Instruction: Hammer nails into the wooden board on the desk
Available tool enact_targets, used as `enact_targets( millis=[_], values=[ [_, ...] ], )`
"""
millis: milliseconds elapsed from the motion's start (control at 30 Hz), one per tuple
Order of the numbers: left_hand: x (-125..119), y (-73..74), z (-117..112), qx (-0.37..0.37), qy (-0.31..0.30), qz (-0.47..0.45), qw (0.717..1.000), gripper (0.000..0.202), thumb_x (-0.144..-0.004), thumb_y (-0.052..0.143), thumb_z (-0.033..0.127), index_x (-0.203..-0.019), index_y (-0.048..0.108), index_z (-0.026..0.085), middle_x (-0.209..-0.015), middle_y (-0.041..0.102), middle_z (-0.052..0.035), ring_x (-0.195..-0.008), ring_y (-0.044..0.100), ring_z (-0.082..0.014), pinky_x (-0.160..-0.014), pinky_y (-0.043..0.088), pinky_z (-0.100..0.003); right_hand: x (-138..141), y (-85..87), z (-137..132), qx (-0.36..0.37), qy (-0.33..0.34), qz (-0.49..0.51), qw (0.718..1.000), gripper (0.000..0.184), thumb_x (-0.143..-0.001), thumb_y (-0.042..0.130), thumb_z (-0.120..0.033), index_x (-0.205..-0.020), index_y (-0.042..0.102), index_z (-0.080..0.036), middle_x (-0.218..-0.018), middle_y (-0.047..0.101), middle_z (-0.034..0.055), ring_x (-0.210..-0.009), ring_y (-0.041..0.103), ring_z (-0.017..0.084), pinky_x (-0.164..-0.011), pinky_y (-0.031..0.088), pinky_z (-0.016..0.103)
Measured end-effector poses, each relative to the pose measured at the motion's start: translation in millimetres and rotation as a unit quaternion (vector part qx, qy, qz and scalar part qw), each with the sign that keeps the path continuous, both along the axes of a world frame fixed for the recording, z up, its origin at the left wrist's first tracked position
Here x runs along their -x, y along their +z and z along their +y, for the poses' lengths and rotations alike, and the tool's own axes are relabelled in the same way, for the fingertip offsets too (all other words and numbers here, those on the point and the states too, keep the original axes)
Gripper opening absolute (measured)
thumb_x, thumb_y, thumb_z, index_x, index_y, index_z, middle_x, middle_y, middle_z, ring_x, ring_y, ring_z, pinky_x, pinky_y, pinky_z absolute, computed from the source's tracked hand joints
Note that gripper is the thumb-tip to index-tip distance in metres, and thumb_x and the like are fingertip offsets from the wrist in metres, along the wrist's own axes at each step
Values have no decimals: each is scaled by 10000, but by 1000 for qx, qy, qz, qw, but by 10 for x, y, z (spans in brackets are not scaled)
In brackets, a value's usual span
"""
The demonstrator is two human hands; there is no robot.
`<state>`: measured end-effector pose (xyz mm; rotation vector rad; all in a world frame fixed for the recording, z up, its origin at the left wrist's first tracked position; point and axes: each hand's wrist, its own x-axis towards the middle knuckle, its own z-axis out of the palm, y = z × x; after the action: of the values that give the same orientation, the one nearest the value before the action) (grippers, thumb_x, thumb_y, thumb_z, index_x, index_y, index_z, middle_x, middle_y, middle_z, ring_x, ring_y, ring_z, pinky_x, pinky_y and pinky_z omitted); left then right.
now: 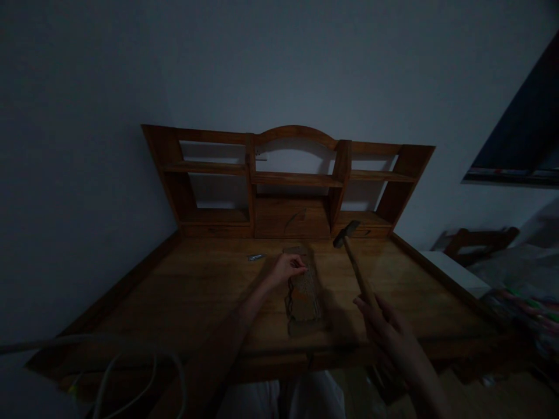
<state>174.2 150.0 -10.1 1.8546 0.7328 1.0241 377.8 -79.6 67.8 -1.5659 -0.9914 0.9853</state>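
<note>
My right hand (pixel 384 326) is wrapped round the wooden handle of a hammer (pixel 358 270). The hammer is raised over the right part of the desk, head up and away from me. At the desk's middle, my left hand (pixel 288 267) is closed in a pinch on what looks like a nail (pixel 307 269), mostly hidden by the fingertips. Beneath that hand lies a worn brown piece of board or cardboard (pixel 304 305) with ragged edges. Several thin metal nails (pixel 256 256) lie together on the desktop, left of the board.
The wooden desk (pixel 196 291) has a raised rim on both sides and a shelf unit (pixel 297 179) along its back. Pale cables (pixel 105 340) hang at the lower left. On the right are a wooden chair (pixel 480 238) and a white surface (pixel 458 270). The room is dim.
</note>
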Motion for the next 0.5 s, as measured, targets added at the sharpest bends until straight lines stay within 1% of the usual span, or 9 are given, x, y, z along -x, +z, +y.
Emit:
enact_targets(
  millis=[67, 133, 167, 233, 300, 400, 433, 500],
  values=[
    [1, 21, -8, 20, 4, -2, 1000, 319, -633, 736, 389, -694, 624, 97, -693, 634, -45, -642, 579, -121, -603, 439, -215, 70, 110, -67, -3, 8, -11, 1000, 573, -722, 611, -588, -1118, 581, -175, -699, 590, 15, -560, 540, 129, -461, 405, 207],
    [2, 53, -24, 29, 12, 1, 999, 312, -622, 740, 375, -684, 624, 91, -672, 621, -39, -623, 561, -114, -588, 423, -209, 134, 183, -117, -14, 9, -13, 1000, 561, -728, 613, -581, -1142, 574, -204, -931, 636, 54, -801, 607, 171, -616, 472, 220],
    [4, 69, -32, 27, 17, 6, 999, 304, -623, 736, 367, -681, 626, 90, -655, 609, -31, -611, 546, -108, -574, 409, -202, 163, 205, -136, -20, 10, -17, 1000, 555, -732, 610, -581, -1154, 569, -221, -1025, 629, 59, -914, 599, 190, -697, 479, 231],
    [13, 97, -43, 9, 33, 22, 999, 291, -627, 728, 360, -671, 629, 89, -624, 583, -13, -591, 515, -97, -546, 373, -189, 213, 215, -160, -20, 16, -35, 999, 551, -734, 602, -592, -1156, 565, -239, -1109, 611, 59, -1030, 564, 216, -811, 462, 266],
    [25, 108, -45, -16, 52, 43, 998, 285, -625, 725, 360, -661, 634, 92, -610, 569, -2, -587, 495, -94, -532, 347, -183, 252, 172, -166, -3, 25, -56, 998, 583, -733, 588, -614, -1175, 544, -237, -1140, 598, 65, -1062, 548, 229, -875, 439, 303],
    [34, 97, -36, -34, 62, 62, 996, 260, -637, 709, 345, -661, 642, 95, -611, 568, 4, -597, 493, -96, -544, 344, -186, 299, 32, -162, 27, 53, -56, 997, 669, -745, 568, -619, -1264, 465, -210, -1297, 501, 84, -1198, 455, 237, -990, 368, 345],
    [34, 90, -32, -32, 57, 62, 996, 232, -642, 701, 320, -665, 644, 96, -615, 574, 4, -603, 498, -98, -554, 351, -188, 315, -15, -163, 32, 69, -59, 995, 677, -755, 561, -610, -1273, 459, -186, -1316, 485, 100, -1222, 434, 243, -1008, 353, 355],
    [29, 76, -27, -27, 49, 59, 997, 164, -637, 685, 255, -673, 650, 98, -628, 591, 2, -616, 513, -103, -577, 366, -192, 351, -78, -173, 37, 79, -68, 994, 668, -763, 558, -592, -1256, 488, -147, -1290, 512, 127, -1218, 446, 257, -1003, 364, 358]
  ],
)
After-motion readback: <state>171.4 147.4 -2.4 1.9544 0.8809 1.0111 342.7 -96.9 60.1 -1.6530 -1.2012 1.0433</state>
